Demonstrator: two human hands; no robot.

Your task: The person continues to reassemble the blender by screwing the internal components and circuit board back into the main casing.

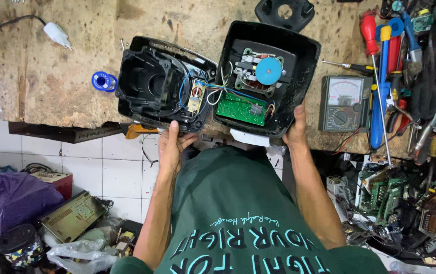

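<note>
The left hand (pixel 170 147) grips the near edge of the opened black housing half (pixel 162 83). The right hand (pixel 296 127) clasps the other half (pixel 269 76) (green circuit board (pixel 241 108) inside), though its fingers seem hidden beneath.

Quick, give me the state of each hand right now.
Left hand: fingers against the near edge of the opened black housing half.
Right hand: gripping the other half.

Your left hand (pixel 170 147) grips glossy black plastic housing half (pixel 159 83); your right hand (pixel 297 127) grips matching plastic shell (pixel 307 56), inside it matt green circuit board (pixel 241 107), smooth blue plastic disc (pixel 269 70). Workbench top (pixel 55 76) rough, pitted, worn wood. Screwdriver (pixel 369 30) handle red glossy plastic, shaft bare metal.
</note>
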